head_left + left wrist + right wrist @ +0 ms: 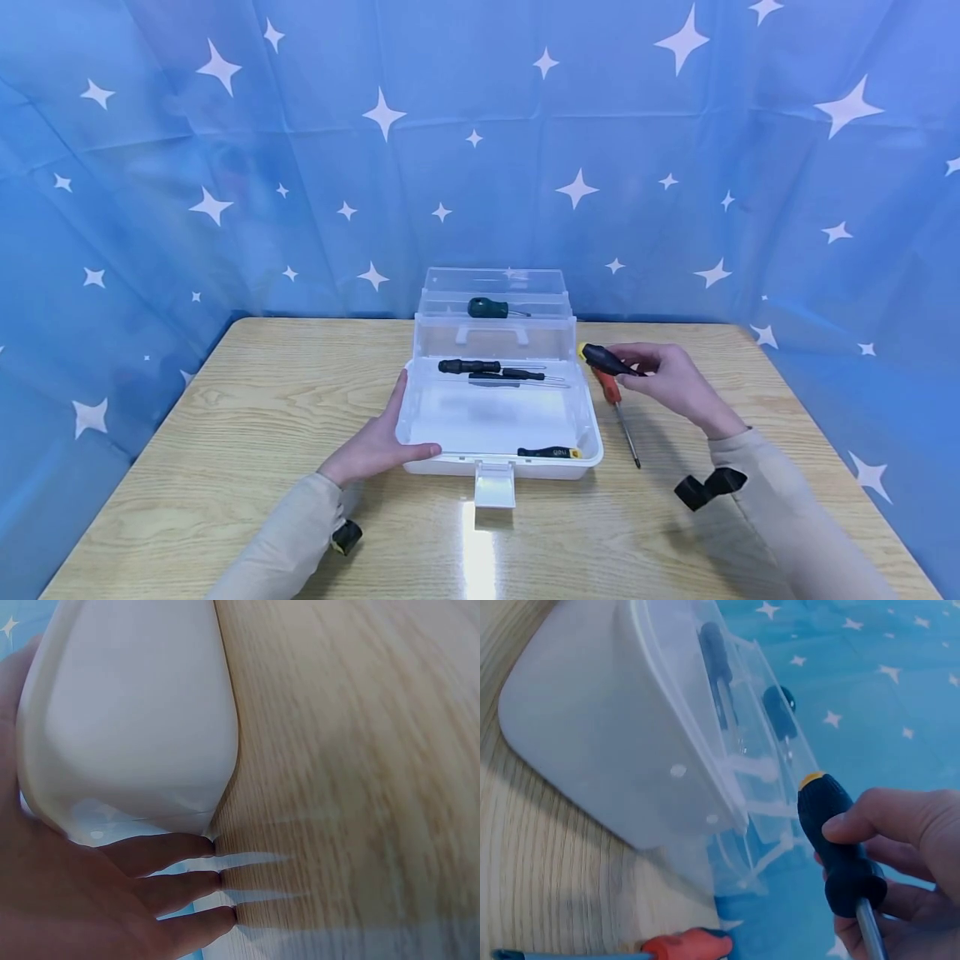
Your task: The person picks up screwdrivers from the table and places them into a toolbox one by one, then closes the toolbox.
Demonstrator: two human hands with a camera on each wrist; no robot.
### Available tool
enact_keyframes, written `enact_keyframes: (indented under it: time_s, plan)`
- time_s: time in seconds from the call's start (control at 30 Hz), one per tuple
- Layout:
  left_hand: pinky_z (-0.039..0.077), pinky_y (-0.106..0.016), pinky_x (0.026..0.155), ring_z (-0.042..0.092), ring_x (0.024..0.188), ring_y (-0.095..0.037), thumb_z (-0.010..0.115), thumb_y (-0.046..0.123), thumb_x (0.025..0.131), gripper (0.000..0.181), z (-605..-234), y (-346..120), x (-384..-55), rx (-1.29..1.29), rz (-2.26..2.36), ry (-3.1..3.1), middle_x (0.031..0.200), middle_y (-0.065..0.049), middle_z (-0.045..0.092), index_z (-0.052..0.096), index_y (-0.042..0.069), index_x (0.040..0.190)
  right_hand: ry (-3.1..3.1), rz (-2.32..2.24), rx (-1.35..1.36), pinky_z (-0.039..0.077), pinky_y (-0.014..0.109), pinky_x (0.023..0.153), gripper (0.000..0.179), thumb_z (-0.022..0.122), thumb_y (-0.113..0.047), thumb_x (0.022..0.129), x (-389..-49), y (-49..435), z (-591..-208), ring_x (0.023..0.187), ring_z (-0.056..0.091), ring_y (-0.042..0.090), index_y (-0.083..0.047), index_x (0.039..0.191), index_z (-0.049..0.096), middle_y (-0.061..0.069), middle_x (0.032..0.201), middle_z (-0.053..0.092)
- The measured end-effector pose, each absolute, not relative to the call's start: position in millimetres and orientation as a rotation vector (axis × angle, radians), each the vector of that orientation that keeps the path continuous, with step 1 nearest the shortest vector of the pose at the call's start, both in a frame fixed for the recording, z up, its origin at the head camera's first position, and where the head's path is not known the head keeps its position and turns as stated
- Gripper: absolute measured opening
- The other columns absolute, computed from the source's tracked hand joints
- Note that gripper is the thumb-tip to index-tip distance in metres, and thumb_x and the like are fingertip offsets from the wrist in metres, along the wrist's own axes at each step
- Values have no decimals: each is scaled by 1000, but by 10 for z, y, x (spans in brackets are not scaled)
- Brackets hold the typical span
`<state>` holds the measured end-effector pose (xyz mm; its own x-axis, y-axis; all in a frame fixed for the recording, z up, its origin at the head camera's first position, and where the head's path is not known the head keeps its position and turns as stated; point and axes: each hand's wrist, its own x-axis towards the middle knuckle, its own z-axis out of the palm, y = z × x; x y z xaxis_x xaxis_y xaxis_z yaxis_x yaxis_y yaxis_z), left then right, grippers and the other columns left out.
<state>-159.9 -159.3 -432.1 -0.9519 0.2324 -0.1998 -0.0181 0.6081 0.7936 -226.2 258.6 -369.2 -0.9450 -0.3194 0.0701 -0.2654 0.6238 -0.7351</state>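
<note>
- The white toolbox (495,421) is set on the table (300,358), its clear lid (491,337) raised at the back so that the inside can be reached.
- The toolbox's front left corner is braced by the left hand (375,446): the thumb is laid at the front rim, and straight, spread fingers are rested along the outer wall, fingertips by the tabletop. Steadying of the toolbox seems to be meant; nothing is pinched there.
- Just off the toolbox's right side, a black screwdriver with a yellow cap (603,360) is held up by the right hand (675,383). Its handle is pinched between thumb and fingers, and the yellow end is turned toward the toolbox, perhaps because the handle is the easiest part to grasp.
- To the right of the toolbox, a red screwdriver (609,390) is laid on the table, its handle below the held one and its tip pointed frontward.
- Inside the toolbox, three dark screwdrivers (469,367) are lined up near the back, shafts to the right, and a yellow-ended screwdriver (549,452) is tucked along the front wall, shaft to the left.
- A green-handled screwdriver (487,308) is lodged in the toolbox's raised lid.
- Pale characters are printed on the yellow-ended handle, too small to be read; no brand can be made out on the toolbox.
</note>
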Motion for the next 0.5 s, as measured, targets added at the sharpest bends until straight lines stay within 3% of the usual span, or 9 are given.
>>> enact_keyframes:
  time_s: [0.13,0.33,0.5]
  plan:
    - [34,-61,100,38,129,-48,80,49,75,123,-4326,-1591,-1600,172,1264,2555,148,-34,28,-9,20,155,2747,-1255,-512,42,28,59,39,69,-6,88,-2243,2525,-3661,77,55,25,-1,127,62,14,103,67]
    - [34,-61,100,39,128,-48,80,48,75,123,-4329,-1595,-1600,175,1270,2554,147,-34,29,-10,20,155,2679,-1293,-542,46,29,62,39,68,-4,87,-2242,2413,-3637,78,56,26,0,125,63,13,102,68]
    - [35,-61,100,40,128,-47,80,47,76,123,-4320,-1593,-1596,182,1278,2556,146,-34,30,-9,19,155,2595,-1342,-569,50,31,57,40,65,1,85,-2237,2310,-3624,73,58,29,1,125,62,15,97,66]
